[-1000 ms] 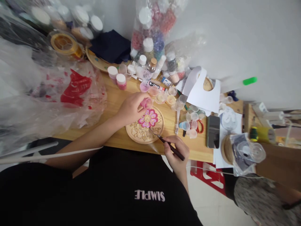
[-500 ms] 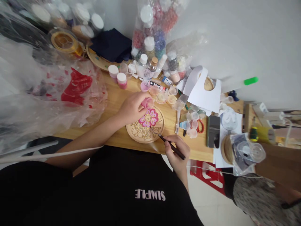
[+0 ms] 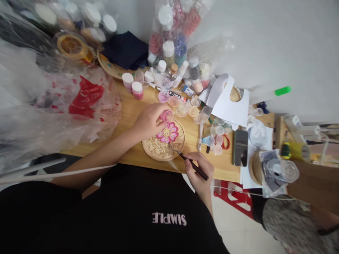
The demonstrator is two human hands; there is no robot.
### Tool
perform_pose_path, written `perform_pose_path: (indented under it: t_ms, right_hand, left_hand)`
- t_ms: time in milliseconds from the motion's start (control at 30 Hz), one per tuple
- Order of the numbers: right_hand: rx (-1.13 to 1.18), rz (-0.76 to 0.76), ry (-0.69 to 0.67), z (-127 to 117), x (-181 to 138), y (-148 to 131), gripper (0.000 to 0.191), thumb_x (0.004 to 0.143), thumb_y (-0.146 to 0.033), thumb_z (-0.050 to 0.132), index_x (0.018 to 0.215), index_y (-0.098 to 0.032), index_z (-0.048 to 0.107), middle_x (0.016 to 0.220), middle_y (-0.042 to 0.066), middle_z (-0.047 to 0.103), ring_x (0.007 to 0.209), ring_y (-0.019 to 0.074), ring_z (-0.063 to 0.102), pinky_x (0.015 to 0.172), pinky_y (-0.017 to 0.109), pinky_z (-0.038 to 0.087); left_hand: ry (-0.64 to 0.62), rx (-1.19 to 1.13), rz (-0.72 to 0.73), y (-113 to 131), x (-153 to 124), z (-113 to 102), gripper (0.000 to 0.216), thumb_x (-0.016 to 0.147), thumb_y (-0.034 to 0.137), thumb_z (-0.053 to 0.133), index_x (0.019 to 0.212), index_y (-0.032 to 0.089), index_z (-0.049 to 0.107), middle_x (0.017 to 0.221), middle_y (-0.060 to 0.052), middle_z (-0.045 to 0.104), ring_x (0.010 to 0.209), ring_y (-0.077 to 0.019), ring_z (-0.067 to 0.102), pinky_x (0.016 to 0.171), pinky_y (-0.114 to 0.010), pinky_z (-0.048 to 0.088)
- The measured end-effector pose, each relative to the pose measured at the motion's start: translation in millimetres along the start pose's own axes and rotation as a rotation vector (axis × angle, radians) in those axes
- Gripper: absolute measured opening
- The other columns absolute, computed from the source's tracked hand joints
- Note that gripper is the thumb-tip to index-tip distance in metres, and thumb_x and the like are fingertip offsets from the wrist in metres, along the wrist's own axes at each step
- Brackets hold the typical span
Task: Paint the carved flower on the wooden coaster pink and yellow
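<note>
While beside disc [image 3: 163, 145], right grip [image 3: 202, 163] round tool [image 3: 196, 168].

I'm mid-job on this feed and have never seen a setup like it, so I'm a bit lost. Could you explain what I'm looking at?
There is no machine here: these are a person's two bare hands. The view comes from a camera worn on the head, looking forward and down, which is why the person's own black shirt shows below.

The left hand holds a small pink cup. The right hand holds a dark-handled tool, its tip at a round disc with a pink flower and gold outlines; whether it touches, I can't tell.

On the wooden table are also jars, a glue tube and a phone.
</note>
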State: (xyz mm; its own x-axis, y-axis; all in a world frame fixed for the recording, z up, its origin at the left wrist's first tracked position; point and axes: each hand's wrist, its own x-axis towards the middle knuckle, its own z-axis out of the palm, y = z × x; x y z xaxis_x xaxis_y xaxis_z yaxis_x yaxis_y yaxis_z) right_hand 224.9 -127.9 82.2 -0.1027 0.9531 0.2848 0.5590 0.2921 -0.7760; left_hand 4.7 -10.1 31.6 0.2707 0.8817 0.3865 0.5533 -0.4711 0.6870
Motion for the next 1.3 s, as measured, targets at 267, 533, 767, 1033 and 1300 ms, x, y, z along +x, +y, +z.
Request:
perform_pose_path:
  t_ms: [267, 533, 767, 1033, 1300]
  right_hand:
    - [-0.013, 0.005, -0.007, -1.0, -0.7, 0.3, 0.013, 0.089, -0.015, 0.062, 0.090, -0.024, 0.071, 0.078, 0.003, 0.076, 0.070, 0.0196, 0.073, 0.062, 0.032, 0.058]
    - [-0.024, 0.002, 0.015, 0.3, -1.2, 0.8, 0.013, 0.089, -0.014, 0.062, 0.091, -0.024, 0.071, 0.078, 0.002, 0.075, 0.069, 0.0190, 0.072, 0.062, 0.032, 0.057]
    - [-0.027, -0.015, 0.031, 0.4, -1.7, 1.1, 0.013, 0.090, -0.014, 0.062, 0.091, -0.024, 0.070, 0.078, 0.001, 0.074, 0.069, 0.0175, 0.071, 0.062, 0.031, 0.056]
    - [-0.031, -0.008, 0.021, 0.8, 0.3, 0.1, 0.013, 0.090, -0.016, 0.061, 0.090, -0.024, 0.071, 0.077, 0.002, 0.075, 0.068, 0.0188, 0.072, 0.062, 0.032, 0.057]
    - [-0.031, -0.018, 0.012, 0.3, 0.3, -0.9, 0.013, 0.089, -0.014, 0.061, 0.090, -0.024, 0.070, 0.076, 0.002, 0.075, 0.068, 0.0187, 0.072, 0.061, 0.032, 0.057]
  left_hand:
    - [-0.004, 0.000, 0.001, -1.2, -0.1, 0.2, 0.031, 0.081, 0.007, 0.064, 0.110, 0.019, 0.060, 0.103, -0.005, 0.073, 0.097, -0.0217, 0.069, 0.088, -0.035, 0.055]
    - [-0.023, -0.005, -0.021, -0.7, 0.4, -0.5, 0.029, 0.082, 0.009, 0.063, 0.109, 0.020, 0.060, 0.098, -0.004, 0.071, 0.094, -0.0220, 0.068, 0.087, -0.036, 0.056]
    - [0.003, -0.008, 0.003, -1.3, -0.4, 0.4, 0.029, 0.082, 0.008, 0.063, 0.109, 0.019, 0.061, 0.101, -0.005, 0.073, 0.096, -0.0219, 0.069, 0.088, -0.036, 0.056]
    - [-0.020, -0.008, -0.025, -0.5, 0.7, -0.7, 0.028, 0.082, 0.009, 0.063, 0.108, 0.020, 0.061, 0.098, -0.004, 0.072, 0.095, -0.0217, 0.069, 0.087, -0.036, 0.056]
    - [0.003, -0.008, 0.015, -0.6, -0.2, -0.2, 0.029, 0.082, 0.007, 0.062, 0.108, 0.019, 0.060, 0.102, -0.005, 0.073, 0.095, -0.0218, 0.069, 0.087, -0.035, 0.055]
